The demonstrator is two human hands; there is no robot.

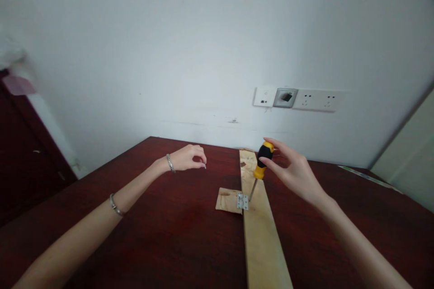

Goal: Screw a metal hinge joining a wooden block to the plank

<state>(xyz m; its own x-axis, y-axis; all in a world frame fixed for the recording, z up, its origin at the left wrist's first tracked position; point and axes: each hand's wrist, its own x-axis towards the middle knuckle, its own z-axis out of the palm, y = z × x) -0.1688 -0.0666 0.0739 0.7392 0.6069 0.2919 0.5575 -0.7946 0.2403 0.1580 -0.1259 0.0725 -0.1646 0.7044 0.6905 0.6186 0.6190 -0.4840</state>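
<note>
My right hand [294,167] grips the yellow and black handle of a screwdriver [265,156] from its right side, fingers around the upper part. The shaft slants down, its tip close to the right edge of a silvery metal hinge [242,201]. One leaf of that hinge lies on a long pale wooden board [262,239], the other on a small wooden piece [228,200] to its left. Off to the left, my left hand [190,157] is raised over the table, thumb and forefinger pinching a tiny silvery screw [205,166].
The dark red table [169,244] meets a white wall [190,54]. Sockets and switches [294,98] are set in the wall above the board's far end. A thin flat strip [369,177] lies at the back right. A dark red panel [30,158] stands at the left.
</note>
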